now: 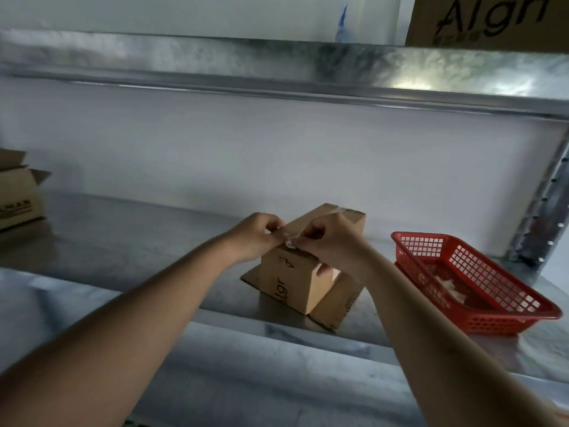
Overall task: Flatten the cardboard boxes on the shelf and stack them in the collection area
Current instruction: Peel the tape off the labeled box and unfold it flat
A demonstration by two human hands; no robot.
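Two hands on small brown cardboard box mid grey metal shelf: left hand and right hand pinching clear tape at top near edge. Red plastic basket right; open cardboard box far left.

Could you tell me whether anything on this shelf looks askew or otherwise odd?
Only mildly: the small box sits skewed to the shelf edge, atop flat cardboard. Both hands, left and right, pinch its tape.
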